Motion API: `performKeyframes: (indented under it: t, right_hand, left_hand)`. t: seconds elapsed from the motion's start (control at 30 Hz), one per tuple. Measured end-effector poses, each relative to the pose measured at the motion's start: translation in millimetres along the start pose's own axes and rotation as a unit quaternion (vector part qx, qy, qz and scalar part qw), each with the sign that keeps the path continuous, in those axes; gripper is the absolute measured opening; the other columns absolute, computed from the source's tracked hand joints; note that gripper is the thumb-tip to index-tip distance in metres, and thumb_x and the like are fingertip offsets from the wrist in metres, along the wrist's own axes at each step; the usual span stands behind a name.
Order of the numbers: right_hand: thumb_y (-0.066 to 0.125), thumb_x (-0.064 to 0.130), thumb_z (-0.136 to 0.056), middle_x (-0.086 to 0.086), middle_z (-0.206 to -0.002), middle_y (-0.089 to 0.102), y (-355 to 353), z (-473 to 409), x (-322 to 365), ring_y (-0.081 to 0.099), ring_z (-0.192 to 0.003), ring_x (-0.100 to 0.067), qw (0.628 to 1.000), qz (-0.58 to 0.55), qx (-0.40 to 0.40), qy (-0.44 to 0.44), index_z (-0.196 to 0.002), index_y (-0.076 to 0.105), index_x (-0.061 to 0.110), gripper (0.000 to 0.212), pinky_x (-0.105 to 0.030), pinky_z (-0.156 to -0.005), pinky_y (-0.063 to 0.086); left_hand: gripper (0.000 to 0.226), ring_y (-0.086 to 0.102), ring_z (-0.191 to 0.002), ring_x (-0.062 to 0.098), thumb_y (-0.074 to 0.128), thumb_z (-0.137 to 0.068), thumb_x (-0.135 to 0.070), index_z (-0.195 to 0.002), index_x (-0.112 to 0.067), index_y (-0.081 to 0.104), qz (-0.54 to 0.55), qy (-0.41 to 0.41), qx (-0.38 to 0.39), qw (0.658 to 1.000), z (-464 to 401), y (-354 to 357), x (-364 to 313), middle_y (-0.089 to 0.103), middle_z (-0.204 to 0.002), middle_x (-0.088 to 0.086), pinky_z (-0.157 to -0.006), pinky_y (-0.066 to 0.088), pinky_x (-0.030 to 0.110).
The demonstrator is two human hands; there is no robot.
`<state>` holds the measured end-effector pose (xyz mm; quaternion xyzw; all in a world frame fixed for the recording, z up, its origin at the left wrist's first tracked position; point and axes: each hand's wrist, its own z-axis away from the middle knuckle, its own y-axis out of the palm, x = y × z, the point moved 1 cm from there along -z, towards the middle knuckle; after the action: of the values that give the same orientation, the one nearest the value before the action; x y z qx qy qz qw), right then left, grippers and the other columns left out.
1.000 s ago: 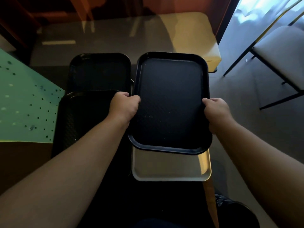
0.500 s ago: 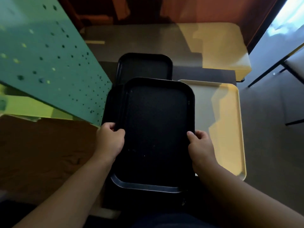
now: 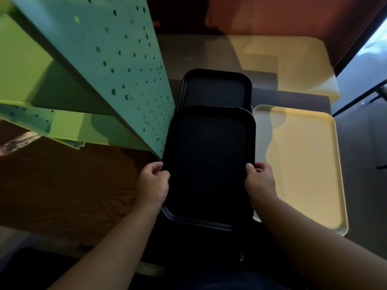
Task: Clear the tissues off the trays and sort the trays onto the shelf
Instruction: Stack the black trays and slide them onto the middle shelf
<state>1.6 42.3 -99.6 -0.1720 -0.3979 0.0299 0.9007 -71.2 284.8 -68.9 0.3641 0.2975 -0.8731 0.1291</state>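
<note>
- Seen from above, a person's left hand (image 3: pixel 154 184) and right hand (image 3: pixel 259 181) each clasp a long edge of a black tray (image 3: pixel 209 164), likely to keep it level while carrying it.
- It is held over a second black tray (image 3: pixel 215 88) on the dark counter (image 3: pixel 293 99), just beside a green perforated shelf (image 3: pixel 125 70).
- A yellow tray (image 3: pixel 303 164) lies to the right.
- All three trays look empty; no tissues are visible.
</note>
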Motion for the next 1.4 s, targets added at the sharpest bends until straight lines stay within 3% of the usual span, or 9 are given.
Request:
performKeyframes:
  t: [0.1, 0.27, 0.4, 0.6, 0.67, 0.77, 1.03, 1.23, 1.4]
  right_hand:
    - [0.05, 0.026, -0.104, 0.005, -0.105, 0.062, 5, 3, 5, 0.067, -0.092, -0.023, 1.0, 0.016, 0.025, 0.0, -0.115, 0.048, 0.032, 0.013, -0.049, -0.088, 0.059]
    - [0.043, 0.012, -0.096, 0.007, -0.107, 0.069, 6, 7, 8, 0.072, -0.091, -0.025, 0.996, 0.058, 0.063, -0.003, -0.125, 0.056, 0.045, 0.046, -0.048, -0.085, 0.062]
    - [0.039, 0.012, -0.098, 0.012, -0.107, 0.069, 7, 7, 4, 0.069, -0.096, -0.02, 0.995, 0.064, 0.074, -0.017, -0.122, 0.058, 0.05, 0.05, -0.044, -0.088, 0.061]
    - [0.041, 0.019, -0.102, -0.001, -0.107, 0.069, 13, -1, 1, 0.065, -0.095, -0.021, 0.996, 0.072, 0.005, -0.057, -0.118, 0.065, 0.022, 0.03, -0.046, -0.088, 0.058]
    - [0.044, 0.018, -0.103, 0.0, -0.106, 0.069, 9, -5, 1, 0.065, -0.096, -0.019, 0.997, 0.048, -0.007, -0.064, -0.123, 0.066, 0.016, 0.029, -0.04, -0.087, 0.055]
    - [0.045, 0.018, -0.105, 0.01, -0.098, 0.066, 0, -10, 8, 0.063, -0.095, -0.016, 0.995, 0.032, -0.008, -0.095, -0.113, 0.063, 0.022, 0.02, -0.034, -0.084, 0.05]
    - [0.042, 0.022, -0.106, 0.012, -0.097, 0.063, 1, -53, 60, 0.06, -0.091, -0.009, 0.991, 0.033, 0.001, -0.132, -0.114, 0.062, 0.028, 0.022, -0.025, -0.073, 0.047]
    - [0.042, 0.023, -0.106, 0.002, -0.116, 0.066, 17, -82, 82, 0.062, -0.109, -0.019, 0.995, 0.026, -0.001, -0.096, -0.134, 0.061, 0.019, 0.034, -0.039, -0.099, 0.053]
    - [0.043, 0.025, -0.105, 0.001, -0.118, 0.068, 31, -99, 92, 0.063, -0.108, -0.021, 0.994, 0.043, -0.001, -0.099, -0.134, 0.062, 0.019, 0.035, -0.037, -0.097, 0.054]
  left_hand:
    - [0.046, 0.064, -0.094, 0.021, 0.059, -0.088, -0.014, -0.133, -0.017, 0.055, -0.054, -0.007, -0.001, 0.999, -5, -4, 8, 0.057, -0.125, 0.006, -0.072, 0.055, 0.034]
    - [0.056, 0.054, -0.091, 0.014, 0.056, -0.093, -0.015, -0.147, -0.01, 0.041, -0.116, -0.075, 0.07, 0.988, -8, -12, 25, 0.053, -0.14, 0.012, -0.074, 0.044, 0.026]
    - [0.06, 0.058, -0.081, 0.012, 0.055, -0.093, -0.02, -0.15, -0.013, 0.038, -0.149, -0.071, 0.068, 0.984, -5, -10, 24, 0.051, -0.138, 0.012, -0.056, 0.042, 0.024]
    - [0.076, 0.063, -0.102, 0.032, 0.058, -0.079, -0.031, -0.15, -0.017, 0.036, -0.185, -0.063, 0.058, 0.979, 4, -3, 15, 0.047, -0.137, 0.013, -0.075, 0.06, 0.043]
    - [0.075, 0.058, -0.114, 0.034, 0.059, -0.079, -0.034, -0.149, -0.019, 0.038, -0.182, -0.061, 0.06, 0.98, 15, -1, 9, 0.043, -0.143, 0.012, -0.091, 0.056, 0.049]
    - [0.075, 0.042, -0.131, 0.032, 0.061, -0.089, -0.026, -0.155, -0.019, 0.025, -0.175, -0.032, 0.056, 0.982, 30, 6, 1, 0.028, -0.153, 0.01, -0.106, 0.043, 0.046]
    - [0.084, 0.03, -0.137, 0.029, 0.064, -0.087, -0.025, -0.155, -0.027, 0.014, -0.197, 0.084, 0.015, 0.977, 19, 51, -40, 0.023, -0.155, 0.009, -0.107, 0.037, 0.042]
    - [0.076, 0.038, -0.131, 0.031, 0.063, -0.087, -0.021, -0.152, -0.017, 0.023, -0.211, 0.143, -0.032, 0.966, -15, 65, -61, 0.032, -0.148, 0.014, -0.104, 0.036, 0.037]
    - [0.08, 0.038, -0.131, 0.033, 0.062, -0.086, -0.023, -0.153, -0.018, 0.018, -0.244, 0.145, -0.034, 0.958, -29, 72, -62, 0.029, -0.15, 0.015, -0.108, 0.038, 0.044]
